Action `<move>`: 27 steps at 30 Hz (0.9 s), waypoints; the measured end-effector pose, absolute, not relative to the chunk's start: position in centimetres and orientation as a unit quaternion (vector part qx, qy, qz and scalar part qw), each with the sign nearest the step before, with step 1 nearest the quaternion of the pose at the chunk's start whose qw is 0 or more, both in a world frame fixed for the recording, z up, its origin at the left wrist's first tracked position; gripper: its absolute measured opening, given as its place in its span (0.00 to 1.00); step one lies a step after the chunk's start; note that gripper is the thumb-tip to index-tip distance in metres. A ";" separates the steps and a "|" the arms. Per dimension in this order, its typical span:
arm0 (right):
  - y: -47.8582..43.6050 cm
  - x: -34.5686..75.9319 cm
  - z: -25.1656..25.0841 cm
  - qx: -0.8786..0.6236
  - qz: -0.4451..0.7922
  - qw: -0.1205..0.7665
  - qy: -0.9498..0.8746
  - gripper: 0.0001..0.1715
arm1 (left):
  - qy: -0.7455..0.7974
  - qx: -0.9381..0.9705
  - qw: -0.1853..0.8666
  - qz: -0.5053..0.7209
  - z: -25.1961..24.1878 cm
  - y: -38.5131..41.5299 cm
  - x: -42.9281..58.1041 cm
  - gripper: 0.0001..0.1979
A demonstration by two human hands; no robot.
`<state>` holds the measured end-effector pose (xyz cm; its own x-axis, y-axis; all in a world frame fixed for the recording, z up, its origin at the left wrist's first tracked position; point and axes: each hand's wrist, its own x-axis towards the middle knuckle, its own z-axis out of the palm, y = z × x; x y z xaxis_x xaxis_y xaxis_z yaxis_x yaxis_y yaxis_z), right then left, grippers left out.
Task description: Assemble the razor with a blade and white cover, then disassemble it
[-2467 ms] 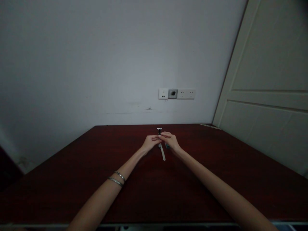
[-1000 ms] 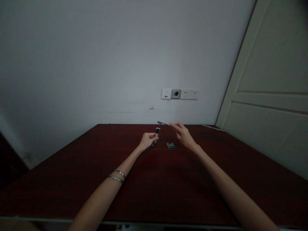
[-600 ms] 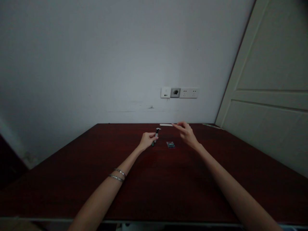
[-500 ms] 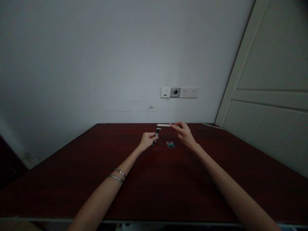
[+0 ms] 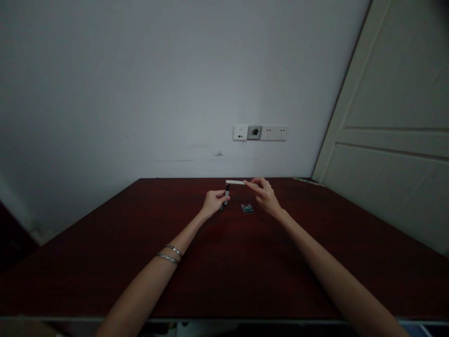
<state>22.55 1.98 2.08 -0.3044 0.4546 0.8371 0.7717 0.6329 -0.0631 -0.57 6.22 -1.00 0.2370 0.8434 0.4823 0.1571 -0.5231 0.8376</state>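
My left hand (image 5: 212, 203) is closed, with the fingers pinching a slim grey-and-black stick (image 5: 227, 194) that looks like a razor. It stands nearly upright, and a dark green end shows below the fingers. My right hand (image 5: 267, 198) pinches the right end of a thin white strip (image 5: 235, 182) with rounded ends, held level. The strip's left end lies over the top of the stick; I cannot tell whether they touch. Between the hands, a small clear pack (image 5: 247, 208) with something green inside lies on the table.
The dark red tabletop (image 5: 224, 262) reaches back to a pale wall (image 5: 168, 93) with sockets (image 5: 274, 133) on it. A light panelled door (image 5: 396, 107) stands along the right side. A thin flat strip (image 5: 308, 181) lies at the table's far right corner.
The white strip and my right hand have moved slightly left, so the strip's left end now covers the stick's head, which showed before. My left hand keeps its grip.
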 end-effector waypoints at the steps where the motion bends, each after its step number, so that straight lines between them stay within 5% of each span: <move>1: 2.0 22.8 2.0 -0.390 -0.185 0.441 -0.787 0.28 | 0.349 0.708 0.344 0.509 -1.0 6.2 -0.6 0.12; 27: 2.3 23.4 1.6 -0.401 -0.186 0.470 -0.764 0.27 | 0.354 0.723 0.297 0.513 -0.7 6.4 -0.7 0.11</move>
